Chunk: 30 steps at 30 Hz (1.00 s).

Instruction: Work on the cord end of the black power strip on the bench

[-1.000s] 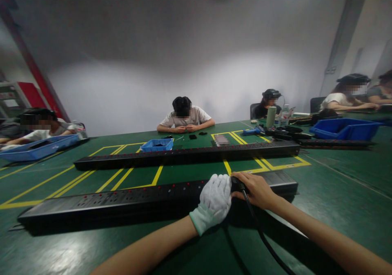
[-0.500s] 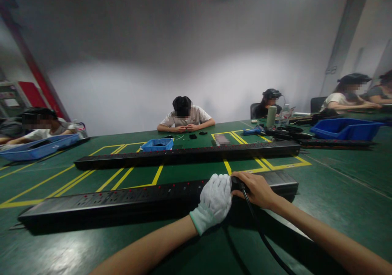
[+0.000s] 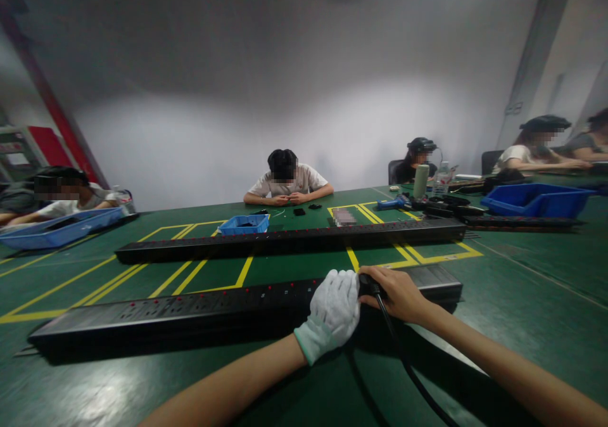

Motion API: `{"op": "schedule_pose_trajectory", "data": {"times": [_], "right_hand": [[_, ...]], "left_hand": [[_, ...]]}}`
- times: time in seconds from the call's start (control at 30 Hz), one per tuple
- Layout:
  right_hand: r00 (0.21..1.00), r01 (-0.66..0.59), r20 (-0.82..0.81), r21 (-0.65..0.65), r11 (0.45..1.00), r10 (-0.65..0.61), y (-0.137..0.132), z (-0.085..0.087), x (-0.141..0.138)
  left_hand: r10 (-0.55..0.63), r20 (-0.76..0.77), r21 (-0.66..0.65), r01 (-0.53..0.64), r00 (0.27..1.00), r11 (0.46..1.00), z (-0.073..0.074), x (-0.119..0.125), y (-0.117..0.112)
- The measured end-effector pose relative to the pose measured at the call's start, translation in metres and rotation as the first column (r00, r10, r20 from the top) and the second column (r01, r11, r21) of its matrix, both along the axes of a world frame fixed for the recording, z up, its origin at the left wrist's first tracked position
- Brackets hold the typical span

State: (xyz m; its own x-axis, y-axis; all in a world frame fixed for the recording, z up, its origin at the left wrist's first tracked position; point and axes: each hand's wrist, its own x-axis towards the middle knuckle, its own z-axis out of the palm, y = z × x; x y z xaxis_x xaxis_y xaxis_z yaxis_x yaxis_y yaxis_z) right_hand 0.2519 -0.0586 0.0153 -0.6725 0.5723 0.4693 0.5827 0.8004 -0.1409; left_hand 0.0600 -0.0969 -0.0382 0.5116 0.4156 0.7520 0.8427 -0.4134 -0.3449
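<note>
A long black power strip (image 3: 180,313) with a row of sockets and small red lights lies across the green table in front of me. My left hand (image 3: 333,313), in a white glove with a mint cuff, is closed over the strip right of its middle, fingers together. Bare and just beside it, my right hand (image 3: 394,291) grips a black plug (image 3: 368,284) at the strip's top. From the plug a black cable (image 3: 403,357) runs down toward me. The plug's front end and the socket under it are hidden, so I cannot tell how far in it sits.
Beyond lies a second black power strip (image 3: 304,240). Yellow tape lines (image 3: 244,272) mark the tabletop. Blue bins (image 3: 244,225) stand behind and at both sides. A blue tool (image 3: 392,204) and a green bottle (image 3: 420,181) are back right. Several people sit around the table.
My hands, the plug and the strip stay in place. The person at the far right has shifted slightly.
</note>
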Motion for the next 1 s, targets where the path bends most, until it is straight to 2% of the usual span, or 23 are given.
{"op": "schedule_pose_trajectory", "data": {"times": [0.37, 0.67, 1.0], "right_hand": [[0.999, 0.006, 0.032, 0.040, 0.999, -0.007, 0.0032, -0.0069, 0.0020], [1.000, -0.006, 0.030, 0.037, 0.999, 0.005, -0.0003, -0.0025, 0.0008], [1.000, -0.005, 0.000, 0.004, 1.000, 0.005, 0.0000, -0.0017, 0.0010]], "left_hand": [[0.002, -0.015, -0.026, -0.002, 1.000, 1.000, 0.0012, -0.0006, -0.0016], [0.007, -0.022, -0.029, -0.007, 1.000, 1.000, 0.0026, -0.0008, -0.0020], [-0.038, 0.030, -0.057, 0.040, 0.999, 0.998, 0.0071, 0.0000, -0.0044]]}}
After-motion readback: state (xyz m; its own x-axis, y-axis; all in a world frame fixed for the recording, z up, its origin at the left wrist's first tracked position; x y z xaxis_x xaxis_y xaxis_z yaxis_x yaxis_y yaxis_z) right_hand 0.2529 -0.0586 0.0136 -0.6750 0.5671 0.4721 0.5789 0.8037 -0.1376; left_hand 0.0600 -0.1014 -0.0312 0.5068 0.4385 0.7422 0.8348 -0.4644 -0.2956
